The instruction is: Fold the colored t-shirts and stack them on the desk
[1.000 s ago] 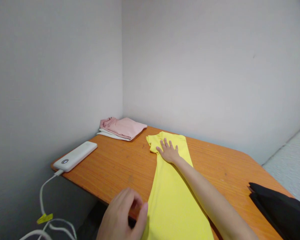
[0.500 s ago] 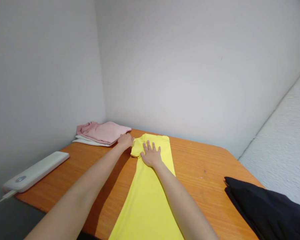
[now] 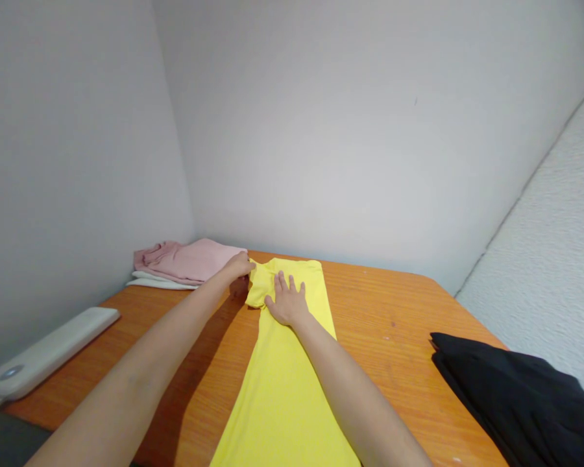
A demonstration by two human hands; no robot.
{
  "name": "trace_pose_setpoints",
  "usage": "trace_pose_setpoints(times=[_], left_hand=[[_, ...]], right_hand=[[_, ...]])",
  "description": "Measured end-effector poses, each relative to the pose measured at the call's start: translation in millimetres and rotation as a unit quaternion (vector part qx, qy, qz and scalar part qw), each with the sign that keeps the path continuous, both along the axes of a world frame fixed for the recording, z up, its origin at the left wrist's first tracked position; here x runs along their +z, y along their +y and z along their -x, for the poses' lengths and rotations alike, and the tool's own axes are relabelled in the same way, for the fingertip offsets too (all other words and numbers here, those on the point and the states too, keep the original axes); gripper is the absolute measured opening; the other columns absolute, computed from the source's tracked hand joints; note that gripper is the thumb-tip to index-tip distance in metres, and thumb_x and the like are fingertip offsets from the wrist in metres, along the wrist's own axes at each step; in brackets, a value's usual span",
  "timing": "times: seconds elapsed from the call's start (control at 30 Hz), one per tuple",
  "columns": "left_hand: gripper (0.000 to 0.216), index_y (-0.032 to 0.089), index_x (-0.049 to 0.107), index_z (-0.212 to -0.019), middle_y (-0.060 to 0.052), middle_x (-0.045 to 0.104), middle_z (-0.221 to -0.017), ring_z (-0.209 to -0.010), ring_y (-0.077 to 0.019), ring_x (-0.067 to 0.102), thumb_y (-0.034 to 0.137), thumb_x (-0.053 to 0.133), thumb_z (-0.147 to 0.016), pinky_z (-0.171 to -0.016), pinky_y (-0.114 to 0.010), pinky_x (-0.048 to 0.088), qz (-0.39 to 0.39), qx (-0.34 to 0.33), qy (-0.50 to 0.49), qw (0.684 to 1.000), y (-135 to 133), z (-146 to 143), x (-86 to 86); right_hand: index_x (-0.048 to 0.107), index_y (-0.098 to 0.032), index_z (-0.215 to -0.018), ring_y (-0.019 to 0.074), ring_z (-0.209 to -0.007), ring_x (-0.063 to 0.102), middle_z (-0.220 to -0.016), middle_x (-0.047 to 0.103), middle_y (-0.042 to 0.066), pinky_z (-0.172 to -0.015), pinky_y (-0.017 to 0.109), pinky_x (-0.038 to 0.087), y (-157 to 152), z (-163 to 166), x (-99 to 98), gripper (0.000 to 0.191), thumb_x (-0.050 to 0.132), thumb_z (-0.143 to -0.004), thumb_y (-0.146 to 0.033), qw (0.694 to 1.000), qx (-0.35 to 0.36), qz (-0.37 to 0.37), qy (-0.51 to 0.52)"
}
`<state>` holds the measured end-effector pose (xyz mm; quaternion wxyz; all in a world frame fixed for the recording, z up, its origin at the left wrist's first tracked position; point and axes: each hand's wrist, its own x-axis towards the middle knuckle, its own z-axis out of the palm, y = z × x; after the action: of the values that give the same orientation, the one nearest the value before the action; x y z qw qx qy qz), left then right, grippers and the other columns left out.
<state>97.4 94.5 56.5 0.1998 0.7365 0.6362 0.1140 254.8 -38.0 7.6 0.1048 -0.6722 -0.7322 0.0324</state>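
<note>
A yellow shirt (image 3: 287, 389) lies lengthwise on the wooden table, narrowed into a long strip, its far end near the back wall. What looks like a sleeve (image 3: 260, 283) sticks out on its left side. My left hand (image 3: 239, 267) pinches the upper corner of that sleeve and holds it slightly raised. My right hand (image 3: 287, 301) rests flat on the shirt beside the sleeve, fingers spread. The shirt's near end runs out of view at the bottom.
Folded pink cloth (image 3: 189, 259) lies on folded white cloth (image 3: 160, 282) at the back left. A long white device (image 3: 53, 347) with a cable stands on the table's (image 3: 379, 311) left edge. Black cloth (image 3: 516, 389) lies at the right. Walls border the back.
My left hand has closed on the sleeve's edge and lifted it a little, wrinkling the cloth. My right hand stays flat on the shirt. The whole view has shifted slightly.
</note>
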Motion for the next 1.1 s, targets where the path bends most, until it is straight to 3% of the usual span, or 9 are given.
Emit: trace_pose_setpoints(times=[0.13,0.27,0.4,0.53,0.67,0.83,0.97,1.1], left_hand=[[0.030,0.014,0.059,-0.112,-0.006,0.064,-0.104,-0.085,-0.0159,0.064,0.037,0.057,-0.093,-0.074,-0.034,0.056,0.008,-0.010,-0.054,0.998,-6,-16,13.3],[0.031,0.014,0.060,-0.111,-0.006,0.065,-0.102,-0.084,-0.0155,0.064,0.038,0.055,-0.094,-0.074,-0.034,0.056,-0.010,-0.086,-0.100,0.991,-22,-37,14.6],[0.024,0.015,0.062,-0.110,-0.006,0.067,-0.106,-0.095,-0.0162,0.064,0.030,0.052,-0.095,-0.086,-0.035,0.053,-0.058,-0.184,-0.100,0.976,-51,-47,-3.4],[0.026,0.022,0.066,-0.109,-0.006,0.056,-0.135,-0.130,-0.0200,0.045,0.034,0.054,-0.091,-0.112,-0.036,0.032,-0.118,-0.257,-0.052,0.958,-78,-47,-26.5],[0.053,0.021,0.053,-0.134,-0.011,0.031,-0.155,-0.145,-0.0253,0.022,0.050,0.049,-0.090,-0.117,-0.044,0.017,-0.129,-0.280,0.000,0.951,-83,-54,-41.7],[0.058,0.018,0.046,-0.140,-0.012,0.023,-0.158,-0.147,-0.0253,0.016,0.052,0.039,-0.094,-0.118,-0.044,0.017,-0.141,-0.265,0.038,0.953,-82,-66,-49.4],[0.047,0.012,0.050,-0.135,-0.016,0.032,-0.154,-0.145,-0.0257,0.024,0.038,0.037,-0.097,-0.118,-0.043,0.020,-0.198,-0.240,0.028,0.950,-105,-71,-38.1],[0.043,0.015,0.048,-0.135,-0.012,0.035,-0.153,-0.142,-0.0217,0.029,0.031,0.038,-0.097,-0.119,-0.037,0.019,-0.258,-0.237,-0.013,0.936,-137,-62,-5.7]], right_hand=[[0.022,-0.009,-0.153,0.0319,-0.146,0.009,-0.159,0.012,0.011,-0.116,0.053,0.008,-12,4,12.5,0.074,0.021,-0.096,-0.056,0.999,0.029,-0.003,0.017],[0.029,-0.005,-0.150,0.0359,-0.144,0.015,-0.156,0.019,0.017,-0.115,0.054,0.016,-38,17,21.1,0.086,0.014,-0.093,-0.068,0.997,0.055,0.026,0.049],[0.025,-0.001,-0.150,0.0383,-0.144,0.011,-0.155,0.020,0.022,-0.115,0.055,0.012,-73,31,16.9,0.097,0.022,-0.088,-0.075,0.996,0.075,0.036,0.039],[0.025,-0.001,-0.150,0.0389,-0.145,0.005,-0.155,0.017,0.024,-0.116,0.057,0.009,-100,38,11.4,0.096,0.030,-0.088,-0.074,0.994,0.102,0.017,0.040],[0.027,-0.004,-0.150,0.0411,-0.144,0.002,-0.157,0.011,0.022,-0.116,0.059,0.007,-114,41,9.8,0.093,0.029,-0.088,-0.074,0.992,0.111,0.015,0.059],[0.021,-0.001,-0.151,0.0402,-0.143,-0.008,-0.157,0.001,0.021,-0.116,0.060,0.005,-154,53,17.4,0.096,0.033,-0.088,-0.073,0.983,0.162,0.016,0.086],[0.019,-0.008,-0.153,0.0342,-0.145,-0.003,-0.157,0.002,0.016,-0.119,0.053,0.011,-211,62,29.4,0.088,0.044,-0.091,-0.064,0.952,0.279,0.027,0.119],[0.021,-0.013,-0.153,0.0288,-0.145,0.008,-0.156,0.012,0.015,-0.119,0.046,0.018,-263,41,34.8,0.081,0.050,-0.091,-0.058,0.937,0.333,0.007,0.108]])
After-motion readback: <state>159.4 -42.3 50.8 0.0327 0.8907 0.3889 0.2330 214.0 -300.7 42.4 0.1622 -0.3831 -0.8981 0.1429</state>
